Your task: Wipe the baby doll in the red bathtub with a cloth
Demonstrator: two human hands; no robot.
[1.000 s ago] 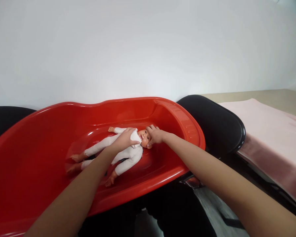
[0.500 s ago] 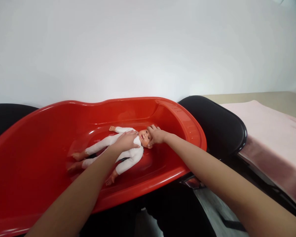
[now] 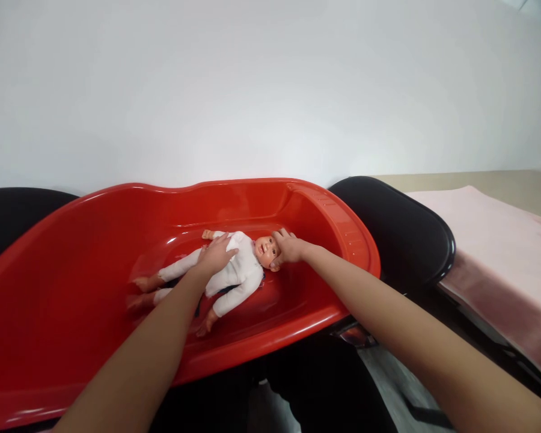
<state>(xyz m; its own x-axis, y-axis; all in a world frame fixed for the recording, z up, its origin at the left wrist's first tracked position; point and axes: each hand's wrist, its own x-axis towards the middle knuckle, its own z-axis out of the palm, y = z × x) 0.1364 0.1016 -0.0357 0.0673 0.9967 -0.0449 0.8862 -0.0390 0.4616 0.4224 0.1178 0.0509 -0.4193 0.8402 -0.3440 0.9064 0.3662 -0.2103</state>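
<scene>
A baby doll (image 3: 243,267) with a white cloth body lies on its back in a red baby bathtub (image 3: 99,240), its head toward the right and its feet toward the left. My left hand (image 3: 216,254) rests on the doll's belly, fingers stretched out over the cloth. At the other end, my right hand (image 3: 289,248) cups the top of the doll's head, thumb on the near side and fingers on the far side. My left forearm hides part of the doll's near leg. The doll's face is turned up.
The tub stands against a white wall (image 3: 252,90). Black seat-like surfaces show at the tub's right (image 3: 401,234) and left (image 3: 22,210). Farther right is a pink-covered surface (image 3: 500,240). My dark-clothed legs are below the tub's near rim.
My left hand has slid from the doll's upper chest down to its belly, uncovering the chest. My right hand stays at the head. The view has shifted very slightly.
</scene>
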